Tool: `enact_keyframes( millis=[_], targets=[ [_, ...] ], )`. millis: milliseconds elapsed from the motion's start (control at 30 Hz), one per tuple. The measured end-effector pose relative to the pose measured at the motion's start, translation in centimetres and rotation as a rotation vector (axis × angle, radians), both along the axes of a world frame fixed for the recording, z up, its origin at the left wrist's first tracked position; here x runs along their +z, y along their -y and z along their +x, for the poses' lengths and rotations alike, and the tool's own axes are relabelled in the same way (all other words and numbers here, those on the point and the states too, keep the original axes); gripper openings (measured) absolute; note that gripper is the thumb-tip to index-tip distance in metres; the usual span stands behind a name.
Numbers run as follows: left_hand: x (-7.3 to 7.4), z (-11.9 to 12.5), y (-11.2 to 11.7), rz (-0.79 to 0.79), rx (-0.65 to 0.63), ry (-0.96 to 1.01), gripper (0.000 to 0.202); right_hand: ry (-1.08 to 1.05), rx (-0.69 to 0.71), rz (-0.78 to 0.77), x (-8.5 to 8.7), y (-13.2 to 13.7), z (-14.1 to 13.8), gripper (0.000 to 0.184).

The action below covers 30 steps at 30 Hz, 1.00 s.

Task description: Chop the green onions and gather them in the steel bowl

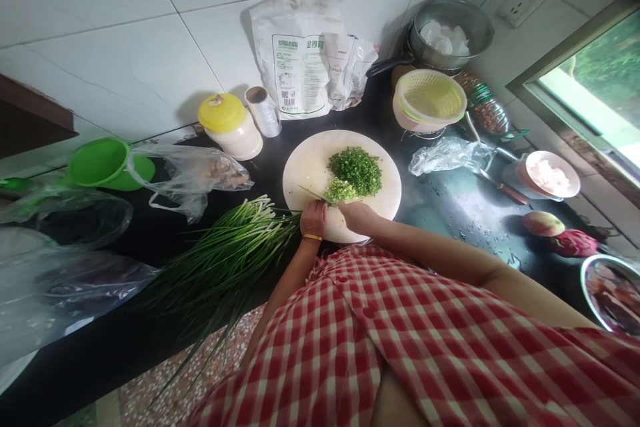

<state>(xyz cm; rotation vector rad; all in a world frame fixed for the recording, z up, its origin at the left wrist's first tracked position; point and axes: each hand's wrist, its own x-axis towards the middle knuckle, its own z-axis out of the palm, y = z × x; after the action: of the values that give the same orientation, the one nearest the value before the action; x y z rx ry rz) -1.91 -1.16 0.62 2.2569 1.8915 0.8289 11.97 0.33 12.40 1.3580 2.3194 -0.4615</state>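
Observation:
A round white cutting board lies on the dark counter in front of me. On it rests a heap of finely chopped green onions, with paler pieces at the front. My left hand is closed over a few green onion stalks at the board's front left. My right hand is closed around a knife whose handle is hidden. The thin blade points left, past the fingers of my left hand. A large bunch of whole green onions lies left of the board, its tops hanging over the counter edge.
Behind the board stand a yellow-lidded jar, a roll and a white packet. To the right are a colander, a plastic bag, another knife and fruit. Plastic bags and a green container lie left.

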Motion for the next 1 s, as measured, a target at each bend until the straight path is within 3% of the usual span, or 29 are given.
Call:
enact_keyframes(
  millis=[167, 433, 733, 867, 1000],
  targets=[
    [-0.4, -0.1, 0.1, -0.001, -0.004, 0.036, 0.022, -0.007, -0.032, 0.014, -0.8, -0.8, -0.8, 0.031],
    [-0.1, -0.1, 0.2, 0.005, 0.013, 0.029, 0.018, 0.003, -0.018, 0.06, 0.4, 0.3, 1.2, 0.028],
    [-0.7, 0.0, -0.1, 0.02, 0.013, -0.026, 0.017, -0.008, -0.011, 0.02, -0.4, 0.0, -1.0, 0.029],
    [-0.2, -0.1, 0.1, 0.02, 0.018, -0.042, 0.019, -0.023, -0.025, 0.04, -0.7, -0.7, -0.8, 0.03],
    [0.7, -0.4, 1.0, 0.011, -0.027, -0.064, 0.019, -0.057, -0.076, 0.084, 0.1, -0.6, 1.1, 0.032]
  ],
)
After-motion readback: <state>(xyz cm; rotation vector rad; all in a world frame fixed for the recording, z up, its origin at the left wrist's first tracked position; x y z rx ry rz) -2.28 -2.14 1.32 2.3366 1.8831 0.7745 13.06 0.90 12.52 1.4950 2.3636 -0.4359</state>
